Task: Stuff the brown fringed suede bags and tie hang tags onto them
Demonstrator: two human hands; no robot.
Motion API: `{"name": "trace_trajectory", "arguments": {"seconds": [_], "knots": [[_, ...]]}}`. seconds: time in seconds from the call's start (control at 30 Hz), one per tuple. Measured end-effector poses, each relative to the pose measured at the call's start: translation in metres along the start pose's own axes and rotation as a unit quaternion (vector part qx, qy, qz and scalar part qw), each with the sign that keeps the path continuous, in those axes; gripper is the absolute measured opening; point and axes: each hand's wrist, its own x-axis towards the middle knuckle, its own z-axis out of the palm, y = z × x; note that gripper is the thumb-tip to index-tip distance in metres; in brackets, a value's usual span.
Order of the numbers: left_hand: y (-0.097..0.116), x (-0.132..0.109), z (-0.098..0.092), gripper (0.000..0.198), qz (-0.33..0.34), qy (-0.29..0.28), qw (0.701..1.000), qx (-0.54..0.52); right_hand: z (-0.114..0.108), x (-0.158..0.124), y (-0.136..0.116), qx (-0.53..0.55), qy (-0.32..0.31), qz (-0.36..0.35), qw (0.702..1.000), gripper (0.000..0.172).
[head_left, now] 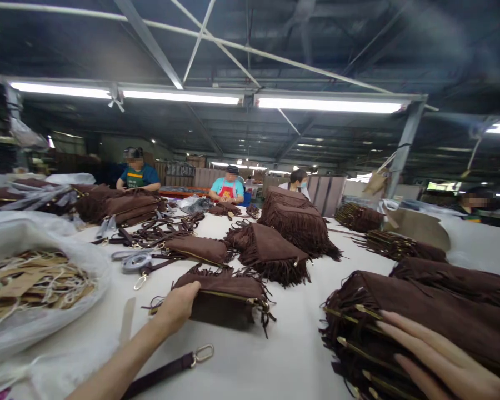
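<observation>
My left hand (177, 305) grips the near left edge of a brown fringed pouch (229, 286) with a gold zipper, its front edge tipped up off the white table. To the right, my right hand (437, 355) rests against a tall stack of brown fringed pouches (420, 305), fingers stretched out and slightly apart along the zipper ends. Below my left wrist lies a dark strap (162, 375) with a gold clasp at its end. Just beyond the held pouch sits another brown pouch (198, 248) lying flat.
A plastic bag of cardboard tags (33, 283) stands at the left. Farther back are a roll of tape (136, 261), several loose straps (150, 230) and piles of fringed pouches (291, 216). Co-workers (229, 186) sit across the table (291, 339).
</observation>
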Motion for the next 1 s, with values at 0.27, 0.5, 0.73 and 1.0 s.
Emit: {"name": "trace_trajectory", "arguments": {"seconds": [0.27,0.5,0.73,1.0], "knots": [[-0.001,-0.013,-0.011,0.024,0.031,0.047,0.994,-0.098,0.094,0.080,-0.128,0.094,-0.150,0.004,0.984,0.054],[0.048,-0.046,-0.013,0.015,0.033,0.133,0.988,-0.069,0.147,0.084,-0.158,0.081,-0.191,0.041,0.977,0.026],[0.127,-0.043,0.007,0.017,0.046,0.053,0.994,-0.088,0.172,0.065,-0.146,0.102,-0.123,-0.020,0.987,0.036],[0.119,-0.029,-0.014,0.022,0.007,-0.039,0.999,-0.024,0.209,0.039,-0.081,0.059,-0.029,-0.076,0.995,0.052]]}}
